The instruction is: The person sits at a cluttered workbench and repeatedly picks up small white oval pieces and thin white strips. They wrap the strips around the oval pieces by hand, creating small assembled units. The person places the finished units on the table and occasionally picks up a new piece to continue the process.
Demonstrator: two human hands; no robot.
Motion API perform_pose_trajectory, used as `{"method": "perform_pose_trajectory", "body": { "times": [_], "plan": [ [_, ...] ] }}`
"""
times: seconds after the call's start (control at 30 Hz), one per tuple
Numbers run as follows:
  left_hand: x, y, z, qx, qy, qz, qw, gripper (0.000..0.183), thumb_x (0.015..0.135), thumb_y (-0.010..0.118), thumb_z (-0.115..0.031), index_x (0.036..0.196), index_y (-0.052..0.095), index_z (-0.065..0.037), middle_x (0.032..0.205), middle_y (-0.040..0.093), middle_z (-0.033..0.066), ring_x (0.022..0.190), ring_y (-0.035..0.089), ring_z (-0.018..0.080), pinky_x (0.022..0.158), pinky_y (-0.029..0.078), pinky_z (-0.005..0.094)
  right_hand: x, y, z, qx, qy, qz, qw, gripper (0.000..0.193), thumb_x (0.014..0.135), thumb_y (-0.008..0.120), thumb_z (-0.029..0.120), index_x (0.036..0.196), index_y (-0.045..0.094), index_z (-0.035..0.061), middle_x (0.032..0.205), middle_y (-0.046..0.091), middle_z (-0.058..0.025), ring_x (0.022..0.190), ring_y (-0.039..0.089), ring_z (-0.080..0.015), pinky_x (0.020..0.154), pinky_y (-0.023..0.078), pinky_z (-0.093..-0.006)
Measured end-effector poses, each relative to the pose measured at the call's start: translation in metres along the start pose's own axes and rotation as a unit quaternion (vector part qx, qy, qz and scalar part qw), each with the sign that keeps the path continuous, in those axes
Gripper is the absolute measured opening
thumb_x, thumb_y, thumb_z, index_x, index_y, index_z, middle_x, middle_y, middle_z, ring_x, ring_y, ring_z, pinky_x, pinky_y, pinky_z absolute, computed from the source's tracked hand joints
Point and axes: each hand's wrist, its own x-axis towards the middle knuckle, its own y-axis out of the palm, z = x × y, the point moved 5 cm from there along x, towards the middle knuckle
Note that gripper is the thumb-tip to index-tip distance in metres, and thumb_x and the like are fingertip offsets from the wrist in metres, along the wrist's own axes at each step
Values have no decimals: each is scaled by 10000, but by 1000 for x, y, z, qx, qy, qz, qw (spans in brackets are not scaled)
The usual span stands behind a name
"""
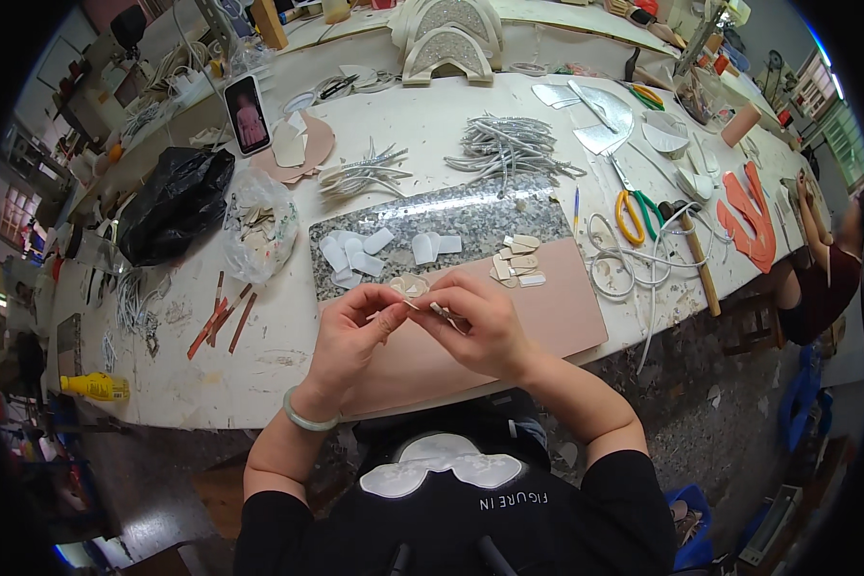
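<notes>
My left hand (363,331) and my right hand (485,331) meet above a pinkish-beige sheet (557,302). Between the fingertips of both is a small cream strip-like piece (411,303), mostly covered by the fingers. Another small pale piece (443,310) shows among my right hand's fingers. Just beyond the fingertips lies a little group of cream pieces (408,284), partly hidden. Small cream tabs (516,261) are heaped to the right. Translucent white tabs (352,252) and a second group of white tabs (435,248) rest on the speckled stone slab (394,213).
Bundles of silvery cords (514,146) lie past the slab. On the right are scissors (634,206), a hammer (698,259), white cord (610,269) and orange cutouts (751,219). Leftward sit a black plastic bag (173,206), a clear bag (262,219), a phone (248,115) and a yellow bottle (96,386).
</notes>
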Motion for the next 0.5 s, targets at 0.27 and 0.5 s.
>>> {"method": "perform_pose_trajectory", "body": {
  "times": [0.27, 0.5],
  "plan": [
    [-18, 14, -9, -66, 18, -10, 998, 241, 934, 600, -99, 1130, 643, 35, 1015, 687, 101, 917, 657, 152, 749, 564, 276, 2, 5, 25, -177, -165, -14, 970, 349, 694, 716, 45, 1033, 643, 3, 837, 589, -71, 608, 611, -205, 521, 501, -306],
    [-19, 3, -10, -6, 31, 6, 999, 210, 930, 580, -48, 1097, 644, 61, 998, 687, 115, 879, 659, 153, 789, 560, 278, 7, 1, 27, -114, -130, 81, 982, 340, 734, 686, 21, 1070, 634, 4, 896, 595, -91, 638, 621, -216, 544, 512, -316]
  ]
}}
